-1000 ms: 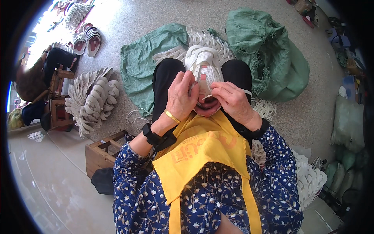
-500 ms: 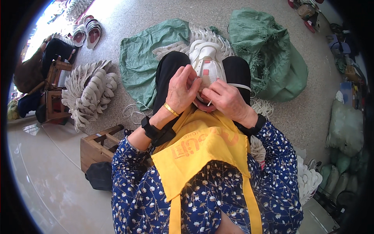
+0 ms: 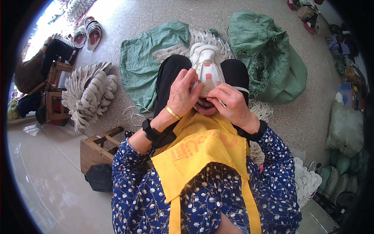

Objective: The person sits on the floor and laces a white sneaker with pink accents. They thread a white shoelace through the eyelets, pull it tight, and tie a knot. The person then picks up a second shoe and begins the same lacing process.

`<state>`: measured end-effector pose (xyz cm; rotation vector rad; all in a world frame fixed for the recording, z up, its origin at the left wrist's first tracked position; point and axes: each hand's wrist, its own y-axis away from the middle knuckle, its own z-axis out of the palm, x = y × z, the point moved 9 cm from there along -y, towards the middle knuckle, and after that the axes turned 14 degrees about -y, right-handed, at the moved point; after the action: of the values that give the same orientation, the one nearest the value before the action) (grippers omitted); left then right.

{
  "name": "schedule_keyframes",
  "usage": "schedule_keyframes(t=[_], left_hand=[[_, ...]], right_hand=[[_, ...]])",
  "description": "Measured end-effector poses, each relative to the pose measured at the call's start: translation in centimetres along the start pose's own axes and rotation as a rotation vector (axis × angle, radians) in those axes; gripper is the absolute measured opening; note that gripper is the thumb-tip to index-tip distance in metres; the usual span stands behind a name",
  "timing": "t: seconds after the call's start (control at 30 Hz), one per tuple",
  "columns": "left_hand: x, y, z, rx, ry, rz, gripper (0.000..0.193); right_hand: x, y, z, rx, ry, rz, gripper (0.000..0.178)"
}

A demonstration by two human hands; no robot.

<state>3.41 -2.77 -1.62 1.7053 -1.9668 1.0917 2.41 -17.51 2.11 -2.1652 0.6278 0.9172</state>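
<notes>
Fingers (image 3: 223, 92) bend over a white shoe (image 3: 209, 71) lying between the black-clad knees (image 3: 236, 72).
The right hand (image 3: 232, 103) pinches a thin white lace (image 3: 222, 103) near the shoe's opening; the left hand (image 3: 182, 92) curls at the shoe's left side, whether gripping anything I cannot tell. A green sack (image 3: 272, 62) lies to the right of the knees.
</notes>
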Motion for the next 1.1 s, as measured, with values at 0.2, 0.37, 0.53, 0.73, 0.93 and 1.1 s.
schedule_keyframes(t=[0.2, 0.37, 0.53, 0.73, 0.93, 1.1], left_hand=[[-0.4, -0.9, -0.1, -0.091, 0.031, -0.040, 0.018], [-1.1, -3.2, -0.2, -0.046, 0.008, -0.004, 0.019], [-1.7, -5.5, 1.2, -0.062, -0.035, 0.047, 0.022], [-2.2, -6.1, 2.3, -0.058, -0.023, -0.003, 0.024], [-1.8, -6.1, 2.6, -0.031, -0.118, -0.024, 0.023], [-2.1, -6.3, 3.2, -0.068, -0.171, -0.081, 0.022]], right_hand=[[2.1, 0.0, -2.5, 0.165, -0.443, 0.315, 0.015], [6.1, -0.4, -5.1, 0.299, -0.532, 0.559, 0.011], [9.8, -1.3, -5.5, 0.304, -0.471, 0.624, 0.016], [10.2, -2.0, -4.7, 0.257, -0.345, 0.653, 0.016], [10.8, -2.5, -4.4, 0.332, -0.412, 0.638, 0.013], [10.1, -3.6, -4.5, 0.273, -0.186, 0.451, 0.008]])
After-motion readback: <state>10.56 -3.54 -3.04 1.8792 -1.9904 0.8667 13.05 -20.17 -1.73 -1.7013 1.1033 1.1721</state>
